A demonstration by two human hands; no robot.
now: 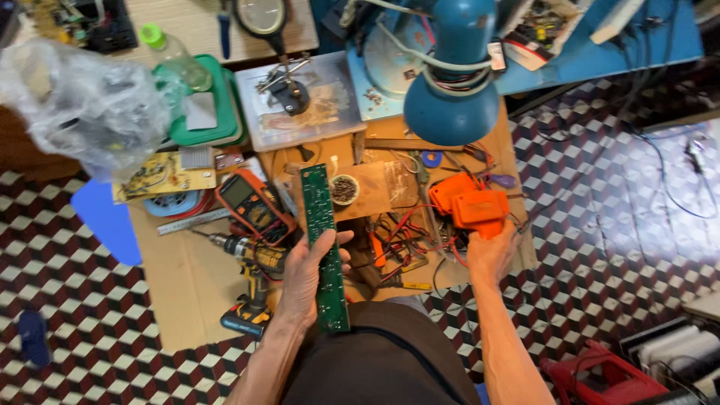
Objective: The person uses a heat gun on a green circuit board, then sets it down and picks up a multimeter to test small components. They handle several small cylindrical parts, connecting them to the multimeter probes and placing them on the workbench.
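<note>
Two hands busy: your left hand (306, 279) gripped the long green circuit board (323, 244) over your lap for viewing; right hand (489, 255) clutched the orange plastic tool (472, 202) on the cluttered worktop (180, 277).

Even, soft indoor light, wide-angle view

Light falls from above, bright on the wooden bench (375, 191) and floor (600, 225), with short, soft shadows under the tools. The plastic bag (82, 105) shows pale glare, and the blue lamp (452, 90) shade has a sheen. The centre is sharp; edges bend and stretch, and the corners look softer and darker.
</note>
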